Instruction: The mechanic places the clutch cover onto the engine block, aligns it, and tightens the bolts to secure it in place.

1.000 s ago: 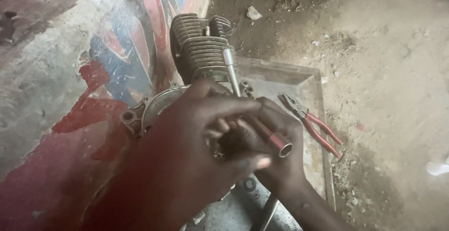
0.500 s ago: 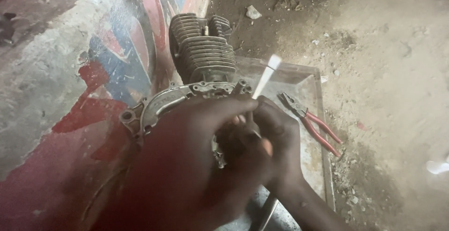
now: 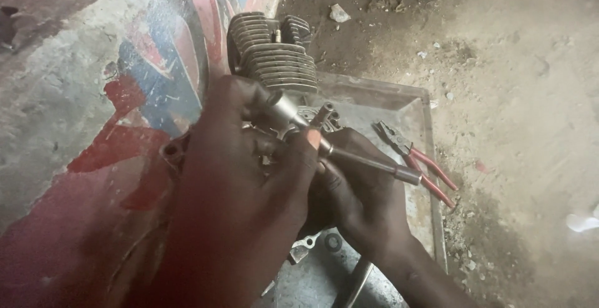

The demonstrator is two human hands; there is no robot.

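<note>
Here both hands' fingers (image 3: 293,158) close around a smooth steel socket wrench (image 3: 340,149) against the ribbed engine (image 3: 274,58).

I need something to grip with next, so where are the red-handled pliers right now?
In the head view, the red-handled pliers lie on the metal tray at its right edge, beside the right hand and just beyond the socket wrench.
</note>
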